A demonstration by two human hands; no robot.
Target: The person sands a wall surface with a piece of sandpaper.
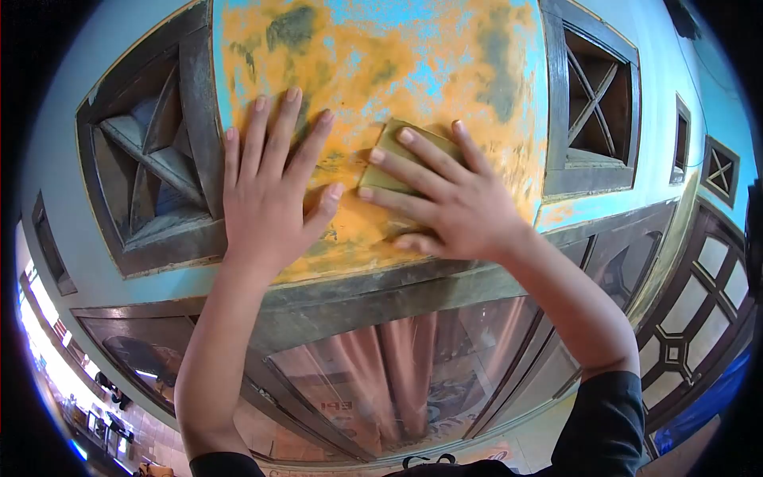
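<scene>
My left hand (pixel 270 191) lies flat on the wall panel (pixel 358 44), its fingers spread and nothing in it. The panel is patchy orange, light blue and dark grey. To the right, my right hand (pixel 453 187) presses a folded olive-yellow piece of sandpaper (pixel 389 155) against the same panel. Its fingers lie across the sheet, and the thumb sits below it on the wall. Part of the sheet is hidden under the fingers.
Wooden vent frames with crossed slats flank the panel, a left vent (pixel 151 151) and a right vent (pixel 592 95). Below runs a dark wooden beam (pixel 381 290) above glass with pinkish curtains (pixel 405 366). A panelled door (pixel 691 318) stands at the right.
</scene>
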